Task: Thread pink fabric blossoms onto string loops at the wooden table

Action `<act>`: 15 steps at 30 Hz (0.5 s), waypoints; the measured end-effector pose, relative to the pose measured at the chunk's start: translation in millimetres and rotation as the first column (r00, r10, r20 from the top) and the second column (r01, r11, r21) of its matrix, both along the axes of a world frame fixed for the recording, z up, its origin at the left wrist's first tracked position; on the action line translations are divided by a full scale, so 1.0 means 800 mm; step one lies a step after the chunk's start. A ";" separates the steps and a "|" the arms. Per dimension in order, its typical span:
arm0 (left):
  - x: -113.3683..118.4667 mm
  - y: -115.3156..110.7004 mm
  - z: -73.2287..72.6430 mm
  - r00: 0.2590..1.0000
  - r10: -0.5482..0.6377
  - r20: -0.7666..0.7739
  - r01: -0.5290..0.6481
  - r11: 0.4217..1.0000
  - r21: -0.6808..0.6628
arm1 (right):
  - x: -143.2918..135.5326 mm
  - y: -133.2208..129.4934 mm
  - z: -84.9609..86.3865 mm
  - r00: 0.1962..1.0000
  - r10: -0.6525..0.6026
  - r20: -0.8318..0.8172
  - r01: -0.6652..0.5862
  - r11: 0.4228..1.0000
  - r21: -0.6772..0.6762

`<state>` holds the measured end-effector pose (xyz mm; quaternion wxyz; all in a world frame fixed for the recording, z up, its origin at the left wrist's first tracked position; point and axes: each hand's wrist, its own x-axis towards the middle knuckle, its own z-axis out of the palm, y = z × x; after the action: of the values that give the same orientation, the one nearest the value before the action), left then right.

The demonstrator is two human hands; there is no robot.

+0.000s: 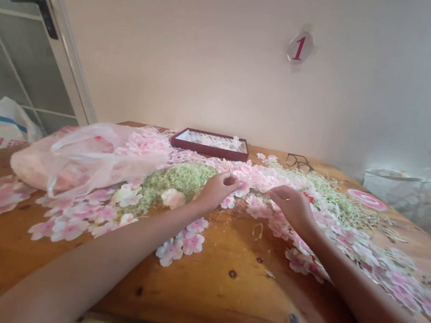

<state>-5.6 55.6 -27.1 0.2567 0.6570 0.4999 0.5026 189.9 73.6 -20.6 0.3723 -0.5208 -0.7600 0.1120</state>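
- The left hand [218, 188] was closed in a pinch, its thumb and fingers drawn together at the near edge of a row of pink-and-white artificial blossoms [256, 178]; whether anything thin was gripped there was too small to tell.
- The right hand [294, 202] was also pinched, its fingertips pointing toward the left hand, with a gap between the two; what it gripped, if anything, could not be told.
- The row of blossoms lay around and just beyond both hands, and a small red item [308, 197] showed right beside the right hand.
- A small blossom cluster [182, 242] lay on the wooden table [218, 298], beside the left forearm and nearer the table's front edge.
- A pale green tangle of fine strands [180, 178] was heaped to the left of the left hand, and a second green tangle [340, 200] spread out to the right of the right hand.
- More blossoms [70, 223] were strewn on the left side, and a long band of them [390, 271] ran down the right side past the right forearm.
- A translucent pink plastic bag [81, 154] sat on the left, with blossoms beside it.
- A dark red-rimmed tray [209, 149] lay toward the back, one white blossom [236, 142] at its right end.
- Black-framed eyeglasses [300, 163] lay to the tray's right; a round pink-and-white disc [367, 200] lay farther right.
- On the wall [201, 44] was a round label with a red "1" [299, 47]; a glazed door [25, 44] stood at the left.
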 end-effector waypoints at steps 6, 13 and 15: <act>0.005 -0.005 0.000 1.000 -0.016 0.019 0.017 0.999 -0.035 | -0.017 -0.031 0.015 0.978 0.210 0.002 -0.210 0.978 0.010; 0.020 -0.021 0.008 0.992 -0.117 0.040 0.118 0.993 -0.013 | -0.024 -0.043 0.019 0.987 0.163 -0.003 -0.162 0.986 0.042; 0.022 -0.023 0.009 0.992 -0.124 0.018 0.124 0.992 0.002 | -0.023 -0.043 0.019 0.988 0.153 0.007 -0.153 0.987 0.050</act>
<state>11.7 37.0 -19.9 0.2916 0.6822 0.4558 0.4917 171.6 39.1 -5.7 0.3745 -0.4515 -0.8009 0.1203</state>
